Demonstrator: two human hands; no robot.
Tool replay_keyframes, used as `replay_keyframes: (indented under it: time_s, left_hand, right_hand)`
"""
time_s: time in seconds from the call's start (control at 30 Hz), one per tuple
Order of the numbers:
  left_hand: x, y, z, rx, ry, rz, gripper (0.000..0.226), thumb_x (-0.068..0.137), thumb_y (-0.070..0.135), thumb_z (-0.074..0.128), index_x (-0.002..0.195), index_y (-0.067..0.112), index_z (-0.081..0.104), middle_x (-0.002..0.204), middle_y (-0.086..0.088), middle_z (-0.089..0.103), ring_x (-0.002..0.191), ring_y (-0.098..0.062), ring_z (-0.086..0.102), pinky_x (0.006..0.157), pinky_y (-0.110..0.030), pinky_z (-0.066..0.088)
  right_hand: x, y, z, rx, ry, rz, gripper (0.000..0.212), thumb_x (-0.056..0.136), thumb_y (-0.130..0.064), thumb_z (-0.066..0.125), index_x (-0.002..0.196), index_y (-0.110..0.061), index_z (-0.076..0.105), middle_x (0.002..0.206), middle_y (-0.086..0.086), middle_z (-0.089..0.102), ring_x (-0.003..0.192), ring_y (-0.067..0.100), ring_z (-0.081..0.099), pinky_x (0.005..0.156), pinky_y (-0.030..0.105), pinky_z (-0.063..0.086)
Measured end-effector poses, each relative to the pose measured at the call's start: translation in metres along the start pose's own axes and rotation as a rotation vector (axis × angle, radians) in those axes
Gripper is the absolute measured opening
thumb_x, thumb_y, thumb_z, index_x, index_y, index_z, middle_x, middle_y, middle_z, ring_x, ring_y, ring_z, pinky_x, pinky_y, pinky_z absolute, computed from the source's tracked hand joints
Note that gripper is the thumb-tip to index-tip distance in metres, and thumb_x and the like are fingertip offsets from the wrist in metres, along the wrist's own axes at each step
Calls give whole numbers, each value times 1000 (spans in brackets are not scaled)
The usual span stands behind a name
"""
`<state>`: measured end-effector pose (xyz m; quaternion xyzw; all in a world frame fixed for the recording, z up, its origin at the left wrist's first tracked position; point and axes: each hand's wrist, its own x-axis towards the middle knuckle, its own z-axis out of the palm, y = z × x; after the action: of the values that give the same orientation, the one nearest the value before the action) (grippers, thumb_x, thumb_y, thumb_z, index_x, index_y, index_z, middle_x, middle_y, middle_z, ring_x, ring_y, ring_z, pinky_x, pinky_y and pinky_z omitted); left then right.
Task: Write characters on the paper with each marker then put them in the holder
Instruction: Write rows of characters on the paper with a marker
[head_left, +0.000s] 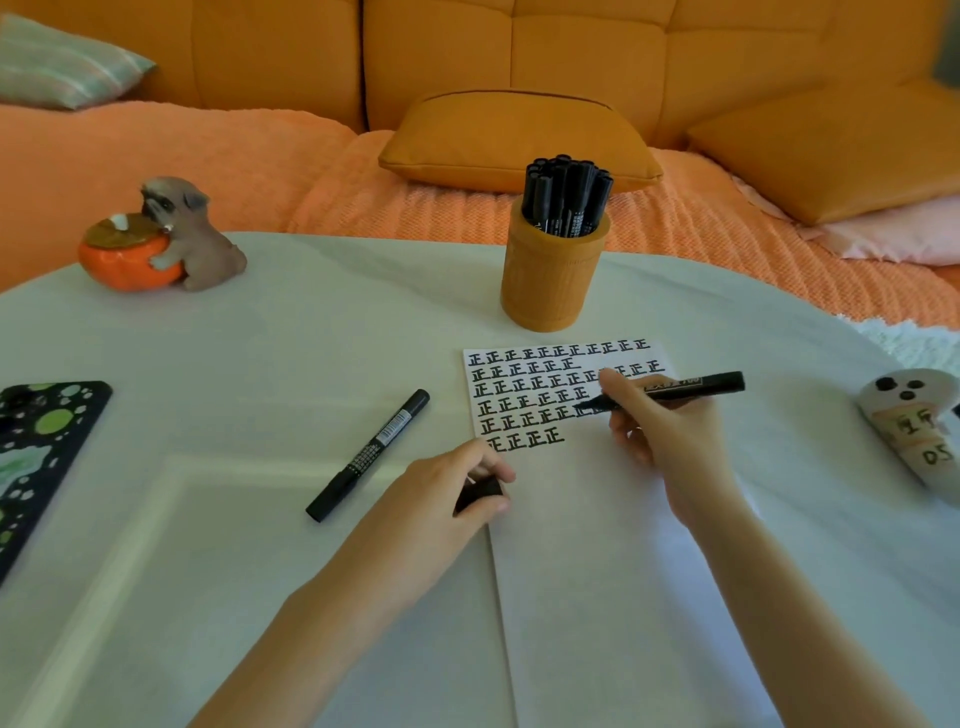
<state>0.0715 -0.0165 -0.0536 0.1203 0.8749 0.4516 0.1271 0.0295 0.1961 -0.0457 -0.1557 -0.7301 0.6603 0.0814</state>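
Right hand (660, 436): fingers pinch the uncapped marker (675, 388), nib on the paper (571, 519) at the end of a row of characters.
Marker axis: roughly 9-to-3, nib toward 9 o'clock.
Left hand (441, 483): curled round the cap (478, 493), at 8 o'clock from the nib.
Holder (550, 280): upright on the desk (260, 338), at 11 o'clock from the right hand, which is the nearer hand.
Spare marker (371, 454): lying at 9 o'clock from the left hand.

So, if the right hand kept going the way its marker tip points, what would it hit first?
From the right hand, probably the loose marker left of the paper, passing just beyond the left hand; clearance looks tight.
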Motion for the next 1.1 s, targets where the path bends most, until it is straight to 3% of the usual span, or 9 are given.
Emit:
replay_keyframes:
  time_s: [0.13, 0.3, 0.43, 0.73, 1.1]
  left_hand:
    - [1, 1, 0, 1, 20, -7, 11, 86, 28, 64, 89, 38, 58, 93, 17, 67, 88, 1, 62, 85, -29, 50]
    - [0, 1, 0, 1, 24, -15, 11, 85, 27, 64, 88, 37, 59, 91, 17, 68, 84, 2, 62, 81, -24, 50]
    - [0, 3, -1, -10, 19, -23, 11, 85, 26, 64, 87, 36, 59, 88, 17, 68, 80, 2, 62, 76, -21, 49]
    - [-1, 4, -1, -27, 14, -40, 13, 85, 26, 64, 86, 37, 59, 89, 18, 68, 82, 1, 63, 79, -24, 51]
    - [-1, 3, -1, 0, 13, -49, 11, 85, 29, 64, 87, 38, 59, 89, 19, 67, 76, 2, 62, 70, -17, 45]
  right_hand:
    - [-3, 8, 8, -175, 35, -67, 36, 84, -29, 70, 59, -10, 52, 49, -3, 45, 44, 6, 38, 45, 16, 32]
    - [-3, 13, 11, -194, 105, -70, 32, 87, -22, 63, 60, -12, 48, 45, -12, 41, 43, 3, 35, 47, 18, 30]
    - [-4, 14, 13, -217, 96, -91, 30, 88, -20, 63, 62, -11, 50, 38, -15, 41, 41, 2, 38, 40, 10, 27]
    - [-7, 14, 13, -225, 79, -123, 29, 88, -21, 63, 63, -12, 52, 39, -16, 42, 42, 0, 40, 42, 9, 29]
    - [-7, 15, 15, -272, 69, -125, 28, 87, -22, 64, 65, -9, 54, 40, -16, 43, 43, 1, 39, 41, 10, 28]
